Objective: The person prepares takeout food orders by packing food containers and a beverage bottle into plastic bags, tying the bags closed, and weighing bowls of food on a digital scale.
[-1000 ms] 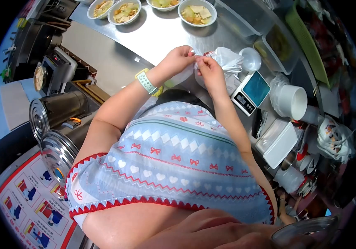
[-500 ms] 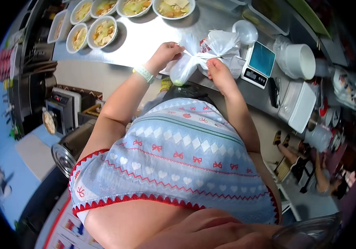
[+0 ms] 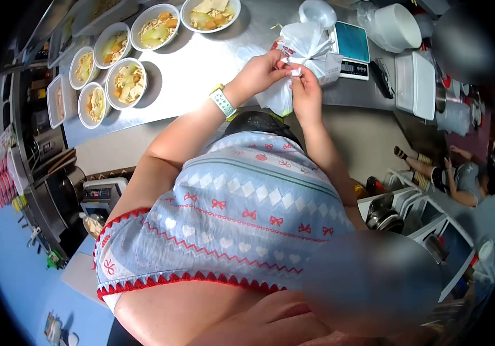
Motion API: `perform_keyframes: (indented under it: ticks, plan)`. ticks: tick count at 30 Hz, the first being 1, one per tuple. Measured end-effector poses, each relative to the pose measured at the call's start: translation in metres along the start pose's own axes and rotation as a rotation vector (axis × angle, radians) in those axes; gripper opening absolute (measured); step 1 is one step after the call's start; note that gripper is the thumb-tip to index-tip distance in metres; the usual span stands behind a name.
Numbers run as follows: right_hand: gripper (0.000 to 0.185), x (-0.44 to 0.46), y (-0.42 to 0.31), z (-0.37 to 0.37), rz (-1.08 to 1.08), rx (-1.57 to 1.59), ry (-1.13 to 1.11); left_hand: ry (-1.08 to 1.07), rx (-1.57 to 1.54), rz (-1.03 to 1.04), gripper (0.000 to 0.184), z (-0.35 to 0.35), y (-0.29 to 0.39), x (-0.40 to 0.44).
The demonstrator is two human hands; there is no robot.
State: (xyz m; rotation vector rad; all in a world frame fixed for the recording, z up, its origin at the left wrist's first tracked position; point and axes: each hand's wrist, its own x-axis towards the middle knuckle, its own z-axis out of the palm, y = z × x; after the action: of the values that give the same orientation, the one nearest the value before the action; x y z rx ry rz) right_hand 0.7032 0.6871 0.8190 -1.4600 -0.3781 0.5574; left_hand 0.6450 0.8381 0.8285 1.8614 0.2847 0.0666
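My left hand (image 3: 261,74) is closed, its fingertips pinching the white plastic bag (image 3: 276,97) near its top. Close against it, my right hand (image 3: 307,92) is also closed, gripping a short white end of the same bag between thumb and fingers. The bag hangs at the counter's front edge, and something pale green shows through its lower part. Behind the hands a second tied white bag (image 3: 305,41) with red print stands on the counter. What the fingertips cover is partly hidden.
Several white bowls of noodles and vegetables (image 3: 126,84) stand on the steel counter (image 3: 172,86) at left. A digital scale (image 3: 351,46), a stack of white bowls (image 3: 397,29) and a lidded white container (image 3: 416,85) are at right. Another person (image 3: 466,184) is at far right.
My hands have come together from either side of the bag, and both now pinch its top. The view has turned, so the bowls appear lower and the scale higher.
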Motion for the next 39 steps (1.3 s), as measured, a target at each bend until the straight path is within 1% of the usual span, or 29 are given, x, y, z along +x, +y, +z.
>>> perform_keyframes:
  ticks: [2, 3, 7, 9, 10, 12, 13, 14, 16, 17, 18, 19, 20, 21, 22, 24, 25, 26, 27, 28, 29, 30, 31, 32, 33, 34, 36, 37, 39]
  plan:
    - [0.019, 0.002, 0.002, 0.002, -0.015, 0.054, 0.116, 0.031, -0.051, 0.009, 0.021, -0.001, 0.001, 0.005]
    - [0.019, 0.002, 0.004, -0.003, 0.07, -0.027, 0.157, 0.063, -0.024, -0.007, 0.023, 0.0, 0.002, 0.005]
    - [0.016, 0.004, 0.005, -0.017, 0.155, -0.041, 0.103, 0.116, 0.012, -0.044, 0.025, 0.0, 0.014, 0.006]
    - [0.017, 0.005, 0.001, -0.014, 0.227, 0.136, 0.071, 0.113, -0.084, -0.031, 0.026, 0.005, 0.007, 0.012]
    - [0.017, 0.007, -0.001, -0.014, 0.225, 0.139, 0.078, 0.106, -0.081, -0.029, 0.026, 0.002, 0.008, 0.014]
    - [0.017, 0.013, -0.005, -0.015, 0.417, 0.444, -0.035, -0.011, -0.051, -0.088, 0.023, -0.005, 0.01, 0.017]
    - [0.017, 0.013, -0.01, -0.015, 0.424, 0.459, -0.061, 0.036, -0.256, -0.073, 0.018, -0.005, 0.008, 0.021]
    - [0.017, 0.017, -0.017, -0.019, 0.42, 0.46, -0.061, 0.036, -0.483, -0.151, 0.016, -0.009, 0.003, 0.026]
    - [0.017, 0.027, -0.037, -0.029, 0.557, 0.182, -0.179, -0.032, -0.976, -0.481, 0.019, -0.023, 0.001, 0.031]
    - [0.016, 0.031, -0.051, -0.031, 0.601, 0.222, -0.146, -0.033, -0.974, -0.479, 0.019, -0.025, -0.001, 0.03]
    - [0.016, 0.035, -0.049, -0.038, 0.598, 0.223, -0.146, 0.007, -1.044, -0.576, 0.02, -0.027, -0.002, 0.028]
    - [0.015, 0.043, -0.043, -0.049, 0.712, 0.384, -0.102, 0.049, -1.114, -0.673, 0.022, -0.029, -0.005, 0.026]
    - [0.014, 0.049, -0.035, -0.06, 0.823, 0.547, -0.057, 0.048, -1.112, -0.671, 0.022, -0.033, -0.014, 0.025]
    - [0.014, 0.05, -0.026, -0.071, 0.778, 0.619, -0.161, 0.074, -1.238, -0.637, 0.022, -0.038, -0.024, 0.025]
    - [0.014, 0.045, -0.018, -0.072, 0.775, 0.62, -0.161, 0.099, -1.364, -0.601, 0.022, -0.04, -0.033, 0.024]
    - [0.011, 0.031, -0.013, -0.073, 0.726, 0.91, -0.162, 0.111, -1.291, -0.598, 0.021, -0.039, -0.029, 0.019]
    - [0.012, 0.026, -0.034, -0.056, 0.682, 0.804, 0.093, 0.084, -1.334, -0.483, 0.021, -0.043, -0.02, 0.021]
    - [0.012, 0.027, -0.039, -0.05, 0.678, 0.805, 0.095, 0.057, -1.375, -0.366, 0.022, -0.046, -0.008, 0.023]
    - [0.013, 0.027, -0.042, -0.046, 0.486, 0.72, 0.062, 0.07, -1.317, -0.306, 0.019, -0.045, 0.004, 0.023]
    - [0.015, 0.028, -0.043, -0.044, 0.296, 0.631, 0.029, 0.066, -1.316, -0.304, 0.019, -0.042, 0.013, 0.023]
    - [0.017, 0.032, -0.041, -0.041, 0.158, 0.671, -0.168, 0.0, -1.167, -0.257, 0.019, -0.037, 0.021, 0.024]
    - [0.019, 0.029, -0.036, -0.033, 0.106, 0.611, -0.204, -0.063, -1.017, -0.211, 0.024, -0.032, 0.027, 0.023]
    - [0.021, 0.026, -0.037, -0.025, 0.176, 0.546, -0.2, -0.076, -0.75, -0.214, 0.036, -0.023, 0.029, 0.019]
    - [0.024, 0.025, -0.036, -0.019, 0.246, 0.481, -0.195, -0.1, -0.468, -0.111, 0.04, -0.017, 0.024, 0.016]
    - [0.027, 0.027, -0.034, -0.017, 0.245, 0.286, -0.179, -0.122, -0.386, -0.084, 0.042, -0.013, 0.02, 0.014]
    - [0.027, 0.027, -0.038, -0.017, 0.237, 0.283, -0.17, -0.151, -0.304, -0.052, 0.044, -0.009, 0.019, 0.014]
    - [0.026, 0.027, -0.047, -0.017, 0.328, 0.25, -0.227, -0.152, -0.367, -0.057, 0.045, -0.005, 0.017, 0.017]
    - [0.025, 0.028, -0.044, -0.017, 0.366, 0.217, -0.252, -0.151, -0.234, -0.015, 0.044, -0.005, 0.019, 0.017]
    - [0.024, 0.031, -0.04, -0.019, 0.355, 0.166, -0.267, -0.155, -0.026, 0.056, 0.04, -0.009, 0.021, 0.018]
